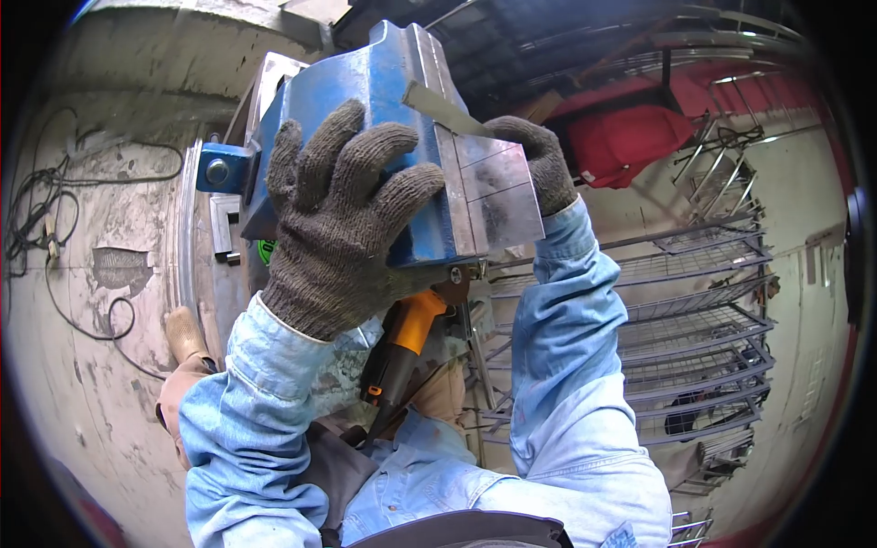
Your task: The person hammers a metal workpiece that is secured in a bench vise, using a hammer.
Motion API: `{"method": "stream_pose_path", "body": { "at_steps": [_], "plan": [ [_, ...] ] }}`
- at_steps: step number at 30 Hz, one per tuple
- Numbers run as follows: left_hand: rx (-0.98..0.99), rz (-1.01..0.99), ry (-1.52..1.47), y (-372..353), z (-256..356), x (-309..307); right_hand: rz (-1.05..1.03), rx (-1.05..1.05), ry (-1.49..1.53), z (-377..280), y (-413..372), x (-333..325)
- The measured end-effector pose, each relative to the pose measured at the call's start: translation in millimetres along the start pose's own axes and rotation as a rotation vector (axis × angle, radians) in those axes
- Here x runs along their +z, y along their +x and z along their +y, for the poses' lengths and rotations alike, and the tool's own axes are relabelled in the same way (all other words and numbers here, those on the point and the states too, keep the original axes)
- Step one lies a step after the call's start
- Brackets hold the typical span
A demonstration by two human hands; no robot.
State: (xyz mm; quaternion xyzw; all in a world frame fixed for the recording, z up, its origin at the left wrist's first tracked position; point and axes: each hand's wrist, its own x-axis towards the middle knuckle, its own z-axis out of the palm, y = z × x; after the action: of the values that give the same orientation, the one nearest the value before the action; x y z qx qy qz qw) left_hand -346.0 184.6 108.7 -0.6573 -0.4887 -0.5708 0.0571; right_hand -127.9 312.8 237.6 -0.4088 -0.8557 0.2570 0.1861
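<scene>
A blue bench vise (320,82) fills the upper middle, its jaws to the right. A thin sheet metal plate (502,196) with dark scribed lines stands at the jaws and juts out to the right. My left hand (352,201), in a dark knitted glove, is on or just over the vise body with its fingers spread. Behind the plate's upper right corner my gloved right hand (539,160) is closed around the end of a flat metal strip (446,108), which lies across the plate's top edge. The right fingertips are partly hidden by the plate.
An orange and black power tool (406,333) sits below the vise, near my legs. Dark wire racks (694,320) stand at the right, with a red cloth item (630,137) above them. Black cable (59,183) lies looped on the floor at the left.
</scene>
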Motion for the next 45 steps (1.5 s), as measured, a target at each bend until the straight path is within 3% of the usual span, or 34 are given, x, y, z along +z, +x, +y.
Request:
{"method": "stream_pose_path", "body": {
  "at_steps": [1,10,14,16,19,22,41,43,45],
  "plan": [
    [-0.079,-0.023,-0.129,1,3,-3,-0.018,0.028,0.010,1,2,-1],
    [-0.068,-0.002,-0.093,0,2,0,-0.078,0.000,-0.013,4,4,-1],
    [-0.064,0.009,-0.104,0,-2,4,0.062,0.056,0.129,10,10,0],
    [0.108,0.092,0.126,-2,-14,17,0.115,0.064,0.149,8,10,0],
    [0.114,0.102,0.141,-2,-15,17,0.051,0.034,0.067,5,9,0],
    [-0.066,-0.003,-0.094,0,1,-1,0.091,0.024,0.164,2,6,4],
    [-0.074,0.005,-0.097,-2,-3,7,0.033,-0.055,0.085,-1,3,4],
    [0.100,0.096,0.174,-6,-16,22,0.036,-0.069,0.042,-1,4,4],
    [0.101,0.097,0.164,-6,-17,22,0.113,-0.006,0.158,-2,4,4]
  ]
}}
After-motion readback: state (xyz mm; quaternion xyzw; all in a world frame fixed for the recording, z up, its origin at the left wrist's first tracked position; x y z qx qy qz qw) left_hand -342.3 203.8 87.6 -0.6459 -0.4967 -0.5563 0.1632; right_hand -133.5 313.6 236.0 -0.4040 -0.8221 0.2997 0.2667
